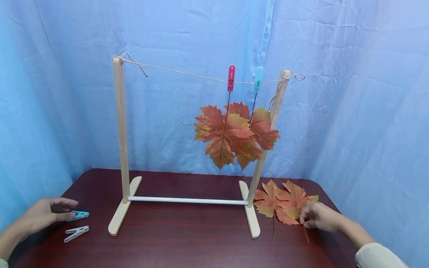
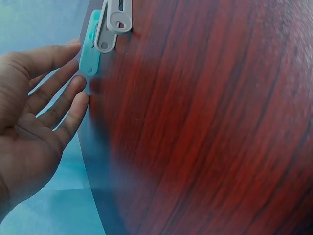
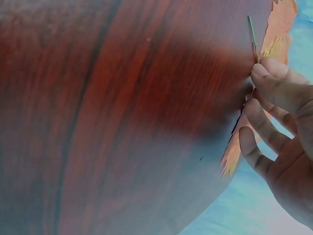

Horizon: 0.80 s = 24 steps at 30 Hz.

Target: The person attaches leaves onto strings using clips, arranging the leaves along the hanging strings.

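Observation:
My left hand [image 1: 43,214] is at the table's left side, fingers extended and apart, its thumb tip by a teal clothespin [image 1: 79,215]. In the left wrist view the thumb and fingers reach toward the teal clothespin [image 2: 90,46] without closing on it. A grey-white clothespin [image 1: 76,233] lies just nearer. At the right, my right hand [image 1: 320,217] pinches the stem of an orange artificial maple-like leaf [image 1: 292,197] between thumb and index finger. The stem [image 3: 253,32] sticks out past the fingertips in the right wrist view. Another such leaf [image 1: 266,201] lies partly under it.
A wooden stand [image 1: 122,130] with a white crossbar [image 1: 187,200] holds up a string [image 1: 177,72]. Two similar leaves [image 1: 222,136] hang from it by a red clothespin [image 1: 231,78] and a teal one [image 1: 259,79], overlapping near the right post. Blue cloth [image 1: 161,33] surrounds the dark table [image 1: 187,238].

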### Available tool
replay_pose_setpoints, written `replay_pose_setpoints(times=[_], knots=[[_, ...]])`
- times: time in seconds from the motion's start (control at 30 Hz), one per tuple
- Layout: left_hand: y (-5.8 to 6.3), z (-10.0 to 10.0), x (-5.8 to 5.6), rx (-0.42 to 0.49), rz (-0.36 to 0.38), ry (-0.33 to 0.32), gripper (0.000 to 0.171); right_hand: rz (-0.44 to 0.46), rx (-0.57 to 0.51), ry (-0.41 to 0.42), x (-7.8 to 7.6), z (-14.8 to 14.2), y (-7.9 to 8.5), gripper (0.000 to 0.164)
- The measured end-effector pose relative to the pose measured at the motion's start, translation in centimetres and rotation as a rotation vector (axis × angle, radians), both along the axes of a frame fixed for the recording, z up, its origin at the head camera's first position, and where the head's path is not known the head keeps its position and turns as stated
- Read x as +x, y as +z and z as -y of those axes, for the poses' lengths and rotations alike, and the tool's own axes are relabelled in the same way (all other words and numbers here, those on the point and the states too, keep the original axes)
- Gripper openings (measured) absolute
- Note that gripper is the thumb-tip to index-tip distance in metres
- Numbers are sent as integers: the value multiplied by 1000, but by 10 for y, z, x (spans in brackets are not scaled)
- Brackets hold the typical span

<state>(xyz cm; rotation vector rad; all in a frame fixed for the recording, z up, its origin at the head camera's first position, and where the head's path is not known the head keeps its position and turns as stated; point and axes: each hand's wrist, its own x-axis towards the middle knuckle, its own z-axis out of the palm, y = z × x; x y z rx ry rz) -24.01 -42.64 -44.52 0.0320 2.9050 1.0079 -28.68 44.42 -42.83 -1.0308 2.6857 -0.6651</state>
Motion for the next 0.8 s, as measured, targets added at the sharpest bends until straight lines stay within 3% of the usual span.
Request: replay_pose_setpoints(times=[0.27,0.53,0.8], knots=[[-2,-1,0,20,19,-6,59,-112,118,38,1,9,-2,17],[-3,-2,-2,8,12,2,61,1,108,-22,0,17,4,14],[-3,-3,-2,-14,23,-1,62,72,107,25,-3,23,4,16]])
